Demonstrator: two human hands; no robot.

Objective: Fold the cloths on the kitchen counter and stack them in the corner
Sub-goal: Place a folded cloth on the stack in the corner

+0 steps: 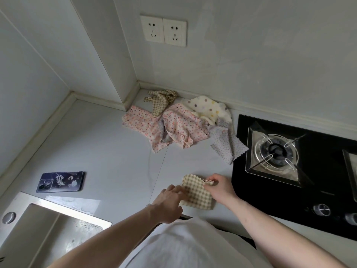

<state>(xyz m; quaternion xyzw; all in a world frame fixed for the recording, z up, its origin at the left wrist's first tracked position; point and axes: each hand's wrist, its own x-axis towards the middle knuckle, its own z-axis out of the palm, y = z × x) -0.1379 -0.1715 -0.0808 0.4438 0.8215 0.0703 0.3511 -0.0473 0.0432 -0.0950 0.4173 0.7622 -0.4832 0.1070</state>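
A beige checked cloth [196, 192] lies partly folded on the counter near the front edge. My right hand [220, 187] pinches its upper right corner. My left hand [170, 202] holds the cloth's left edge, with the fingertips on the fabric. Farther back, near the wall corner, several loose cloths lie in a heap: a second beige checked cloth [161, 100], a pink flowered cloth [173, 126], a cream cloth with coloured dots [207, 108] and a white cloth with small dots [227, 146].
A black gas hob [293, 165] with a burner fills the right side, close to my right hand. A phone [60, 181] lies on the counter at the left. A steel sink [38, 225] is at the lower left. Two wall sockets [164, 31] sit above the corner.
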